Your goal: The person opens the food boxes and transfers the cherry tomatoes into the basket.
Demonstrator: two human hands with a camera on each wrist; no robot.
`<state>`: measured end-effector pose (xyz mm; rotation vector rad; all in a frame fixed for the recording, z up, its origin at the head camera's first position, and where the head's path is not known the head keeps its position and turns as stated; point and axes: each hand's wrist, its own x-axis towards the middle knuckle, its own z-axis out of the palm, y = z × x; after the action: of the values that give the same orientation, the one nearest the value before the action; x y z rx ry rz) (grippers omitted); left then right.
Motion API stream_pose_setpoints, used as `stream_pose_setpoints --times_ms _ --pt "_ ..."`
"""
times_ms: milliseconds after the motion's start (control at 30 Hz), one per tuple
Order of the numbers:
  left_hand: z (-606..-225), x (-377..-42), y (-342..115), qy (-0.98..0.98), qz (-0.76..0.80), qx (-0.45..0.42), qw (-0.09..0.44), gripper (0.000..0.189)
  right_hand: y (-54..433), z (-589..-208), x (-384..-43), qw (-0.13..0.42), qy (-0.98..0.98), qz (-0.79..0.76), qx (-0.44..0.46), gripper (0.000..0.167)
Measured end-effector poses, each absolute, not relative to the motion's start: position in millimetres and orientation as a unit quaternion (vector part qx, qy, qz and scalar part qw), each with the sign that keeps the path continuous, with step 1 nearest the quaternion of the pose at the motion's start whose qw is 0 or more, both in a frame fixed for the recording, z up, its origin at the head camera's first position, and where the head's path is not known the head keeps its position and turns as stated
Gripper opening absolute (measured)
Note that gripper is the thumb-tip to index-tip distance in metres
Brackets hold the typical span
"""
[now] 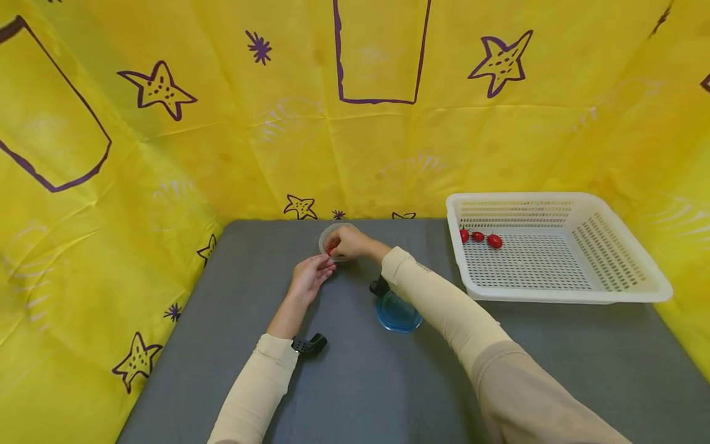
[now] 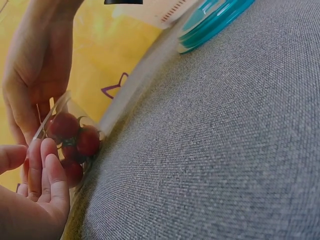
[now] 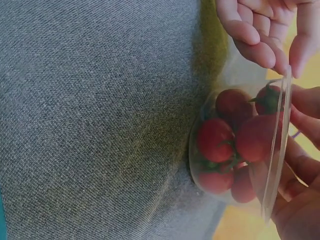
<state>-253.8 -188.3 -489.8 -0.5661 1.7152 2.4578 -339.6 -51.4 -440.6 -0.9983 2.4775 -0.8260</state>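
The tub [image 1: 325, 238] lies at one o'clock from my left hand [image 1: 312, 275], which pinches its rim; my right hand [image 1: 350, 242] is nearer, fingers inside, though whether they grip a tomato [image 3: 215, 140] I cannot tell.

The cup [image 3: 278, 150] of tomatoes [image 3: 215, 140] stands far on the table [image 1: 355, 394]. Nearer lies the lid [image 1: 398, 314], left of the basket [image 1: 566, 295].

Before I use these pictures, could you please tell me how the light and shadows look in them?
Head view: bright yellow cloth, soft shadow on the table near the right sleeve; left wrist view: dimmer, tomatoes a deep red; right wrist view: also dim, soft shadow beside the clear tub.
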Motion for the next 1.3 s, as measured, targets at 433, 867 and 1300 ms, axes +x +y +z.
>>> stream_pose_setpoints --times_ms 433,867,1300 --pt "-488 -255 -187 0.558 0.809 -0.179 0.046 0.009 -48 -436 -344 0.195 0.874 -0.279 -0.347 0.018" --pt "-489 -252 -186 0.56 0.805 -0.189 0.05 0.01 -45 -432 -336 0.175 0.881 -0.281 -0.339 0.018" --pt "-488 -254 -186 0.559 0.806 -0.187 0.048 0.009 -40 -427 -338 0.112 0.894 -0.282 -0.33 0.024"
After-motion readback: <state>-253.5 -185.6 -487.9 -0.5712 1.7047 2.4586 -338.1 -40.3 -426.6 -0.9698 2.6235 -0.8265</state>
